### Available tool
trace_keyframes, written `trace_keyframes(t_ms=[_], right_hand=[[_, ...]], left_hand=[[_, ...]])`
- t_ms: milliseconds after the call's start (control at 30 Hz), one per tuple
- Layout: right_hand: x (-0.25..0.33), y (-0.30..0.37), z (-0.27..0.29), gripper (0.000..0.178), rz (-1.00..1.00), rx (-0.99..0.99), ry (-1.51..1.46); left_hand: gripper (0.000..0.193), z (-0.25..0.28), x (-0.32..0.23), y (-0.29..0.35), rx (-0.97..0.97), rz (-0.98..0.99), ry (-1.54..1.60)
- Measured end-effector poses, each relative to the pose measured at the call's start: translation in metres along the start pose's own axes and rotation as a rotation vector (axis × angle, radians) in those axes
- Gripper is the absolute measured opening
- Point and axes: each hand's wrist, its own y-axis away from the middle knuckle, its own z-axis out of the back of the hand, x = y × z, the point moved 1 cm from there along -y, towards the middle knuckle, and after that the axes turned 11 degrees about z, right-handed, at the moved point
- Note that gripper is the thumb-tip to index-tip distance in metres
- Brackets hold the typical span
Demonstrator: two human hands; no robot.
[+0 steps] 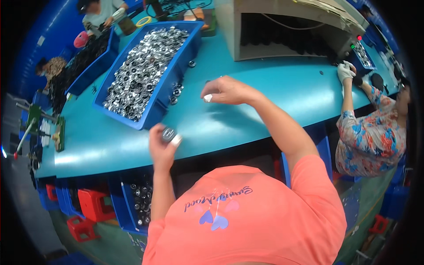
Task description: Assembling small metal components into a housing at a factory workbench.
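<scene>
My left hand (160, 152) grips a black round cap-like part (168, 134) with pale markings on its top, close to the front edge of the teal table (238, 126). White wrapping covers that thumb's tip. Over the middle of the table hangs my right hand (232, 91), fingers bent together and its thumb also wrapped in white. Whatever its fingertips may hold is hidden. Left of it, several small silver-and-black round parts (176, 93) lie beside a long blue bin (158, 110) heaped with shiny metal parts (145, 66).
A second blue bin (90, 75) with dark parts stands at the left. A large pale box (236, 33) with an open front is at the back. A person in white gloves (346, 73) works at the right. Below the edge sits a crate of black parts (140, 198).
</scene>
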Motion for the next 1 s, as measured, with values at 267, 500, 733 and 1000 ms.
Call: trace_keyframes(t_ms=[267,500,733,1000], right_hand=[[-0.104,0.046,0.093,0.032,-0.210,-0.329,0.314],[-0.213,-0.017,0.146,0.050,-0.421,-0.569,0.753],[-0.228,0.000,0.115,0.042,-0.330,-0.803,0.573],[-0.147,0.071,0.090,0.037,-0.246,-0.932,0.060]], left_hand=[[0.053,0.204,0.051,0.193,-0.311,0.514,-0.766],[0.048,0.170,0.019,0.164,-0.292,0.511,-1.115],[0.028,0.019,-0.032,0.059,0.059,-0.221,-0.849],[0.028,-0.069,-0.034,-0.019,0.304,-0.362,-0.618]])
